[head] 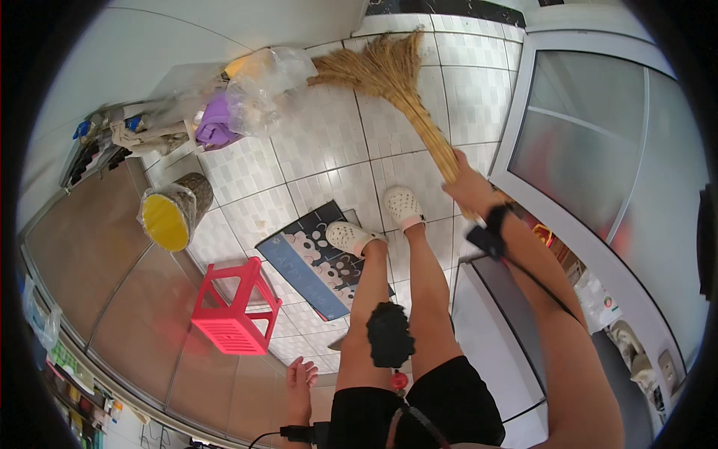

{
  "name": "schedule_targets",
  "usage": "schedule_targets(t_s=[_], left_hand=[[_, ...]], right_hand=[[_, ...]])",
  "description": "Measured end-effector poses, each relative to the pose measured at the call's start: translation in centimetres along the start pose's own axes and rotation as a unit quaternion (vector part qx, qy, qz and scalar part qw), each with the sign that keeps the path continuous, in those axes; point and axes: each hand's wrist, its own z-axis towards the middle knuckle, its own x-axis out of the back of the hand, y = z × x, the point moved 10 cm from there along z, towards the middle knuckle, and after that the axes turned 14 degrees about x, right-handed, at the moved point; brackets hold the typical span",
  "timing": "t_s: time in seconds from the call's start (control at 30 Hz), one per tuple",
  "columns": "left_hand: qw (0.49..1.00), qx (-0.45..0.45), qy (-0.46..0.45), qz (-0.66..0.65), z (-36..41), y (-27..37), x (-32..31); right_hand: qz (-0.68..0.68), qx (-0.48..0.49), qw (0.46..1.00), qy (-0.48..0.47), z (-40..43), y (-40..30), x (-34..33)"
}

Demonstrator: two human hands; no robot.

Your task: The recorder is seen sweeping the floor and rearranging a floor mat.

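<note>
A straw broom (429,132) slants away across the tiled floor, its fanned bristles on the tiles near the far wall. My right hand (474,188) is closed around its handle, with a black strap and a small device on that wrist. At the lower middle, beside my leg, my left hand (302,376) hangs empty with loosely curled fingers. The nearest thing to it is a red plastic stool (241,314). Under one of my pale clogs lies a dark and blue doormat (314,264) with a cartoon print.
A yellow-topped cylindrical container (166,220) in plastic wrap stands at left by brown cabinet doors (134,303). Clear plastic bags (269,84) and a purple bag (217,124) sit along the left wall. A frosted glass door (583,140) and a grey-white appliance (493,331) border the right side.
</note>
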Motion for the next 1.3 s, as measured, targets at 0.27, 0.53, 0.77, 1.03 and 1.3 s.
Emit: schedule_targets(t_s=[0.27, 0.53, 0.77, 1.03, 1.3], left_hand=[[0.999, -0.021, 0.034, 0.008, 0.1, 1.7, 4.7], [1.000, 0.005, 0.018, 0.025, -0.3, -1.7, 5.5], [0.995, -0.047, 0.012, 0.083, -0.5, 0.4, 1.6], [0.994, -0.049, 0.000, 0.093, -0.3, -1.8, 1.6], [0.993, -0.098, -0.050, 0.045, -1.6, 1.4, -1.9]], right_hand=[[-0.108, -0.121, 0.982, -0.093, -14.4, 15.7, -14.0], [0.110, -0.091, 0.989, 0.043, -25.7, 11.4, -9.6], [0.294, -0.024, 0.939, 0.177, 2.0, 15.1, 0.0], [0.175, -0.160, 0.965, -0.112, -22.3, 18.3, -23.1], [0.216, -0.166, 0.962, 0.030, -30.6, 16.7, -16.8]])
